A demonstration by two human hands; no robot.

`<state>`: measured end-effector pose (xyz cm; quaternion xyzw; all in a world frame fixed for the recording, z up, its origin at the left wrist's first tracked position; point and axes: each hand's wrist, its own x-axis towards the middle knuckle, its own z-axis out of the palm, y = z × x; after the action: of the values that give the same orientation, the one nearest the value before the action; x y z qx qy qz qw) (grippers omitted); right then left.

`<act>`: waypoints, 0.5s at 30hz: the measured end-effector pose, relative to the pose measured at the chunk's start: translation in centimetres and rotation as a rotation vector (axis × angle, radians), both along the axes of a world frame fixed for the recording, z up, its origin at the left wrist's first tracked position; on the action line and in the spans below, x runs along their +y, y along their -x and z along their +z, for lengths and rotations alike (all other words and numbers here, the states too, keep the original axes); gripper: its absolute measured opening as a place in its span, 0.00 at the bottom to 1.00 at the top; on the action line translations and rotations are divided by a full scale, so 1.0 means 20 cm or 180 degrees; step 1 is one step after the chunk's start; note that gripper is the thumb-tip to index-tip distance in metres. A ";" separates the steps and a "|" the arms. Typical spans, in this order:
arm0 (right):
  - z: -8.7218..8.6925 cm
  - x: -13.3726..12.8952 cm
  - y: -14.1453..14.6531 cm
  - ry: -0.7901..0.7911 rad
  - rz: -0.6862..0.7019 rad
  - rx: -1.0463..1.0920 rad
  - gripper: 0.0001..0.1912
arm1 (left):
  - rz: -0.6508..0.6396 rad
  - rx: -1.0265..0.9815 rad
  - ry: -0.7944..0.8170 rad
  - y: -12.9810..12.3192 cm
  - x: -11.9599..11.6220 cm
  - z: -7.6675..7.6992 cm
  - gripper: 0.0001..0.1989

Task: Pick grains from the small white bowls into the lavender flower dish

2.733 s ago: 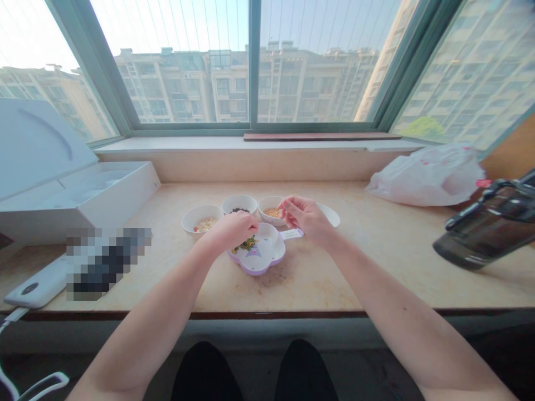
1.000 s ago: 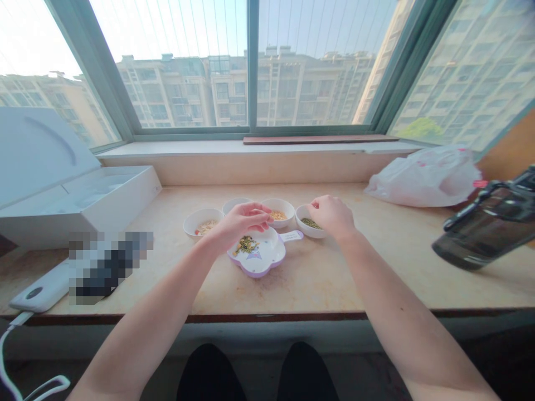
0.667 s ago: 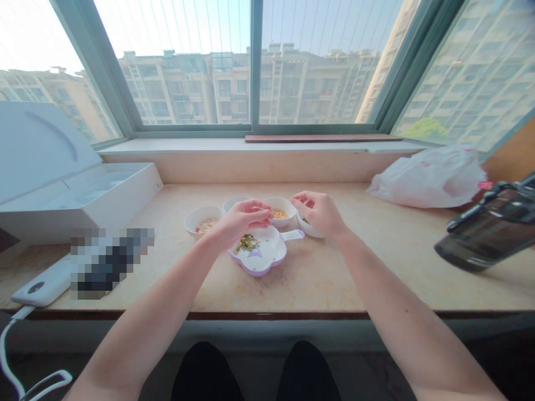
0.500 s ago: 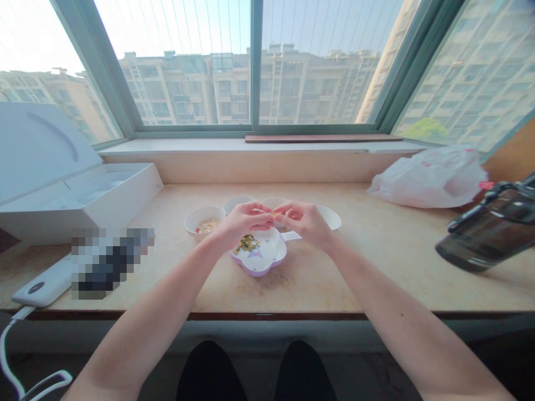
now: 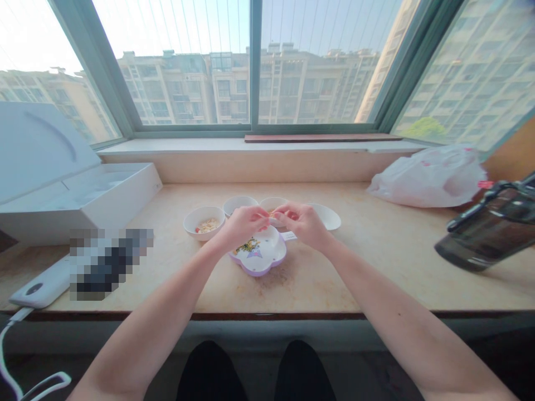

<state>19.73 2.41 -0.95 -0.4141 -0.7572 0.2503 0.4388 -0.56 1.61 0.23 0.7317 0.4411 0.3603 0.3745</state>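
My left hand [image 5: 247, 224] hovers over the back of a purple-rimmed, flower-shaped dish [image 5: 271, 249], its fingertips pinched together. Small mixed grains [image 5: 249, 245], dark green and yellow, lie in the dish's left part, beside a printed cartoon figure. My right hand [image 5: 301, 219] faces the left, thumb and forefinger closed, in front of a white bowl [image 5: 273, 201]. Something small and yellowish shows by the right fingertips; I cannot tell whether it is held or lies in the bowl. What either pinch holds is too small to make out.
Left of my hands stand a white bowl [image 5: 193, 216] of pale flakes and another white bowl [image 5: 240, 200]. A white oval dish [image 5: 328, 216] is at right. Farther out are an open white box [image 5: 121, 189], a power bank [image 5: 42, 284], a plastic bag [image 5: 430, 178] and a dark jug [image 5: 480, 239].
My hands have drawn slightly apart from where their fingertips met around a small yellow piece. The left has tilted downward over the dish, and the bowl behind shows more.
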 end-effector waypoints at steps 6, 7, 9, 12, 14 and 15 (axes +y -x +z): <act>0.04 0.02 -0.06 -0.0224 -0.0643 -0.0248 0.17 | -0.0400 0.2485 -0.1187 0.03 -0.03 0.03 0.14; 0.05 0.03 -0.07 -0.0299 -0.0781 -0.0333 0.17 | -0.0471 0.2670 -0.1222 0.03 -0.04 0.02 0.13; 0.06 0.05 -0.10 -0.0393 -0.1030 -0.0492 0.16 | -0.0551 0.2833 -0.1170 0.02 -0.05 0.01 0.12; 0.07 0.08 -0.13 -0.0358 -0.1300 -0.0601 0.15 | -0.0603 0.2797 -0.1007 0.02 -0.04 -0.03 0.11; 0.07 0.09 -0.15 -0.0300 -0.1436 -0.0612 0.14 | -0.0611 0.2657 -0.0936 0.03 -0.03 -0.05 0.10; 0.07 0.10 -0.16 -0.0289 -0.1499 -0.0623 0.14 | -0.0614 0.2573 -0.0916 0.04 -0.02 -0.06 0.10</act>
<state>22.88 4.36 0.41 -0.5811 -0.6892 0.0658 0.4277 -1.26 1.22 -1.05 0.8964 0.4271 0.0662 0.0980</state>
